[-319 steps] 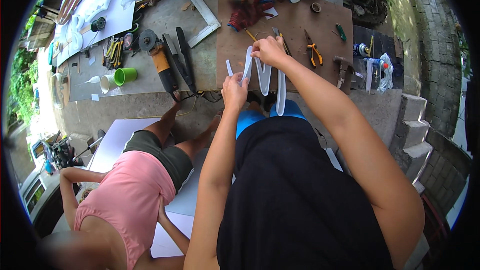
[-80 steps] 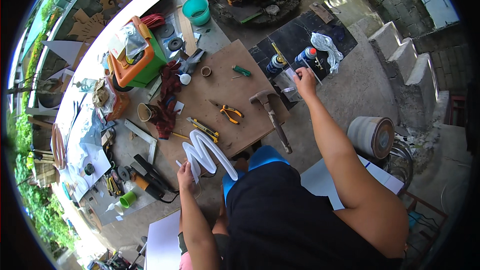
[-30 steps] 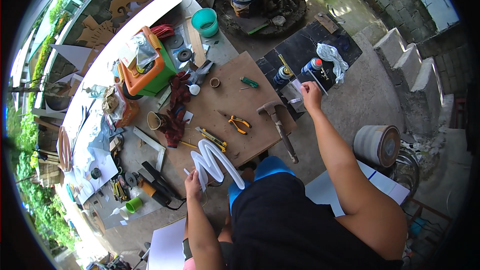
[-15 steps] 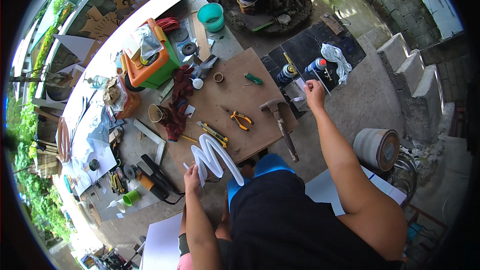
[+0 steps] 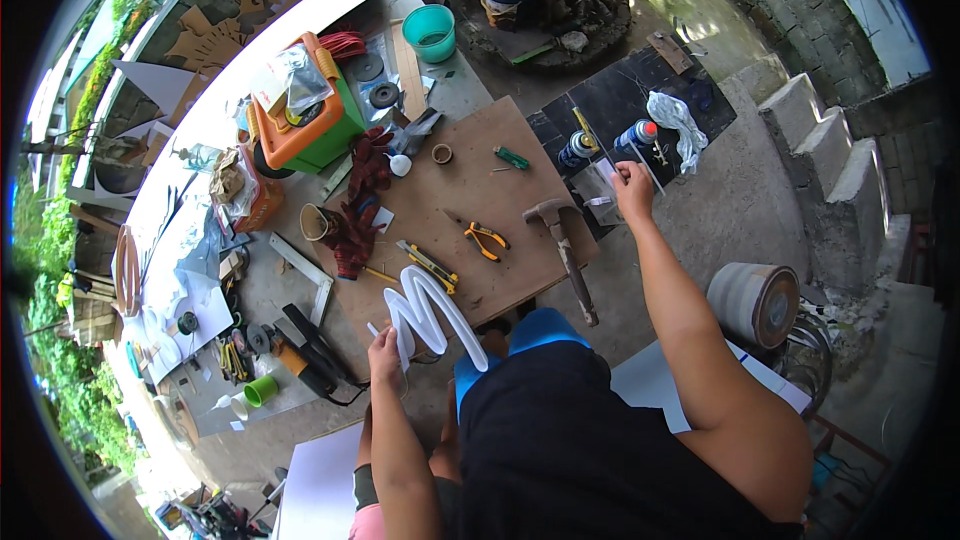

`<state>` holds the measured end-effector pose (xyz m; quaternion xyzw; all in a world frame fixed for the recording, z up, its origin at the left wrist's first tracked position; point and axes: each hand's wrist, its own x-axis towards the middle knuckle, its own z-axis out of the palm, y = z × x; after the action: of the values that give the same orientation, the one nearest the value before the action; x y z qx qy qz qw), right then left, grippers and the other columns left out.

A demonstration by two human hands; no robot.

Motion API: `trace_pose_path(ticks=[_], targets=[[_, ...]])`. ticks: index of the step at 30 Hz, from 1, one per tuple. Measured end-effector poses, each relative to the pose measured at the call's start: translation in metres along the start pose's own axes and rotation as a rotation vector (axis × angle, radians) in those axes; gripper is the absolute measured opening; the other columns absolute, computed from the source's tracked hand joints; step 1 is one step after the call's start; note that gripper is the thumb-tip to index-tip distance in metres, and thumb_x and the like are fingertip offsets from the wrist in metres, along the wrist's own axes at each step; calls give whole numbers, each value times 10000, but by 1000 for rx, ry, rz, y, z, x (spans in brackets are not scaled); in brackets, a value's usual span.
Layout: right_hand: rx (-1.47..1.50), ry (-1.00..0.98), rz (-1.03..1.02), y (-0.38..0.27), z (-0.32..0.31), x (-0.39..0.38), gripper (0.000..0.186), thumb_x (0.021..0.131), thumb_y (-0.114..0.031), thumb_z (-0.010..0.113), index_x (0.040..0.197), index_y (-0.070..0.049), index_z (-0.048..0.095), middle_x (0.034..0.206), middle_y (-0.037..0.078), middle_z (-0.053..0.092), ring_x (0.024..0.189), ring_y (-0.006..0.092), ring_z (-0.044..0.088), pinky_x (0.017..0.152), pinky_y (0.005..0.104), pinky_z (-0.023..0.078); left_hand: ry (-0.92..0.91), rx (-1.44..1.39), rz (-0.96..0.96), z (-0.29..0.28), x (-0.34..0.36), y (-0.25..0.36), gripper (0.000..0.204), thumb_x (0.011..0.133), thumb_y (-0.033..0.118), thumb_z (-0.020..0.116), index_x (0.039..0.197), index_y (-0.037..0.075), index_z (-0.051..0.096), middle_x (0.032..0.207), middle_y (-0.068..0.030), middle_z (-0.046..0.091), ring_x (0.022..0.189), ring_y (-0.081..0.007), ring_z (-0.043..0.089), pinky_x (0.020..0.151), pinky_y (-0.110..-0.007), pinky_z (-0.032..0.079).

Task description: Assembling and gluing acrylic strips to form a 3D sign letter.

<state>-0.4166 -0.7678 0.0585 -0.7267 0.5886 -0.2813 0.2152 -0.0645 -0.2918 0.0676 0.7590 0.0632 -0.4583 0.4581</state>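
The left hand (image 5: 385, 353) is closed on the end of a white zigzag piece (image 5: 428, 315), which stretches from one to three o'clock of that hand, by the near edge of a brown board (image 5: 480, 160). The right hand (image 5: 633, 187) has its fingers drawn in beside a thin, pale strip; at this size I cannot fairly tell whether it grips it. Of two spray cans near the right hand, one (image 5: 578, 150) stands at ten o'clock and the red-topped one (image 5: 636, 135) at twelve, with a crumpled plastic bag (image 5: 682, 130) at one.

On the board lie orange-handled long-nose pliers (image 5: 485, 238). From them, a yellow utility knife (image 5: 430, 265) is at eight o'clock, dark red gloves (image 5: 350, 240) between nine and ten, a brown tape roll (image 5: 441, 153) at eleven, a green-handled screwdriver (image 5: 513, 158) at one and a claw hammer (image 5: 573, 270) between three and four. The zigzag is at their seven o'clock.

On the grey surface (image 5: 260, 270), an angle grinder (image 5: 291, 359) lies at nine o'clock of the left hand, a green cup (image 5: 261, 392) between eight and nine.
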Motion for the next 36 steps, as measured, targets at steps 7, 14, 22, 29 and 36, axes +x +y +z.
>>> trace_pose_path(ticks=[7, 14, 22, 29, 36], targets=[[0, -11, -14, 2, -2, -2, 208, 765, -85, 747, 964, -56, 689, 845, 87, 600, 824, 279, 603, 750, 390, 488, 7, -22, 13, 4, -5, 1, 369, 999, 233, 582, 1239, -46, 605, 1057, -71, 688, 913, -157, 647, 820, -296, 514], [-67, -40, -125, 17, -1, 5, 279, 792, -108, 754, 1051, -31, 683, 878, 88, 625, 776, 212, 602, 728, 341, 502, 46, 73, 13, 7, -8, 8, 374, 985, 246, 604, 1218, -45, 632, 1034, -71, 691, 904, -139, 645, 812, -286, 517], [-9, -148, -88, 38, -2, 24, 325, 804, -179, 777, 1087, -43, 692, 869, 69, 639, 790, 184, 607, 720, 321, 503, 104, -53, 85, 13, 10, -14, 372, 946, 251, 664, 1180, -37, 666, 1036, -93, 703, 924, -152, 634, 846, -290, 491], [-71, -174, -119, 40, 1, 31, 395, 791, -235, 804, 1104, -28, 682, 916, 79, 646, 792, 190, 600, 734, 330, 500, 128, -19, 64, 15, -4, -6, 368, 945, 261, 668, 1181, -22, 669, 1032, -74, 702, 911, -144, 629, 824, -296, 491], [-112, -182, -142, 50, -6, 45, 499, 789, -290, 820, 1174, -26, 642, 998, 105, 632, 858, 214, 599, 781, 339, 496, 138, -43, 71, 21, -6, -2, 364, 951, 272, 662, 1182, -9, 677, 1013, -76, 699, 894, -145, 624, 804, -306, 492]])
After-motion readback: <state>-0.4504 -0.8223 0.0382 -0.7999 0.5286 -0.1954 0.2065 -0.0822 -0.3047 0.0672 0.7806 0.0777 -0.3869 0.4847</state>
